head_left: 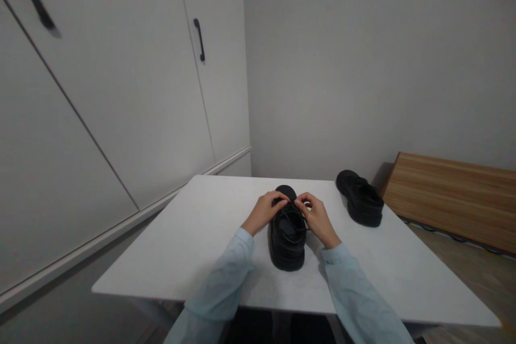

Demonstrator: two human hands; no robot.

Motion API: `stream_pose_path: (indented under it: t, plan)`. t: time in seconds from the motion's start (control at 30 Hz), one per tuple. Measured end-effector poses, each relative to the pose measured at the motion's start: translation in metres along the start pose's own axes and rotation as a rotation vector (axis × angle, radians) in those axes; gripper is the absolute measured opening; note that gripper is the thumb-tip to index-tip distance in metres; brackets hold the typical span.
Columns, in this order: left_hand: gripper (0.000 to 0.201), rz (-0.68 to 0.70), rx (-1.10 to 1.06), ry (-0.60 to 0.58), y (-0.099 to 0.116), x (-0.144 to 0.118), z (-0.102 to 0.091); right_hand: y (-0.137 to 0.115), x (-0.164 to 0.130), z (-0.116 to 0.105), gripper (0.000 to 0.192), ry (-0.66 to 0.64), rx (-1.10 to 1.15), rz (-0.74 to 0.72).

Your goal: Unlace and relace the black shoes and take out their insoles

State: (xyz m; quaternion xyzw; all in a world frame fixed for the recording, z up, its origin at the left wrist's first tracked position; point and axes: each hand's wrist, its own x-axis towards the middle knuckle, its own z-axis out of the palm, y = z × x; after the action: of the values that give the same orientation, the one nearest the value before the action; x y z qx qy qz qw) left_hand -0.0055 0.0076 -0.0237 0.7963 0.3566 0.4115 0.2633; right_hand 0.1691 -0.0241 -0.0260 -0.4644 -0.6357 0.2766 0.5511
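Observation:
A black lace-up shoe (pixel 287 252) stands on the white table in front of me, its toe pointing away and its heel toward me. Over its front part, my left hand (pixel 266 209) comes in from the left with thumb and fingertips pinched on the black shoelace. From the other side my right hand (pixel 316 219) pinches the shoelace (pixel 298 228) too, close to the left fingertips. A loose length of lace curves over the shoe's opening. The exact knot or loop between the fingers is too small to make out.
A second black shoe (pixel 363 204) rests near the right edge of the white table (pixel 193 242). Beyond that edge is a wood-grain panel (pixel 451 199). White cabinets (pixel 121 91) with dark handles line the left side, and a plain wall (pixel 363 64) closes off the back.

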Motion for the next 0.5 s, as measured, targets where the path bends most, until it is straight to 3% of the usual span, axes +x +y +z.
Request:
stream_pose_path:
  t: [0.17, 0.37, 0.5]
  plan:
    - [0.017, 0.011, 0.002, -0.004, -0.0004, -0.0002, -0.0003, 0.0024, 0.0024, -0.0053, 0.027, 0.044, 0.147, 0.059]
    - [0.016, 0.011, 0.000, -0.006, -0.0008, 0.0004, -0.0002, 0.0039, 0.0027, -0.0098, 0.027, -0.078, -0.002, 0.095]
    - [0.016, -0.004, -0.001, -0.001, 0.0007, 0.0006, 0.0000, 0.0049, 0.0026, -0.0068, 0.027, -0.035, 0.008, 0.093]
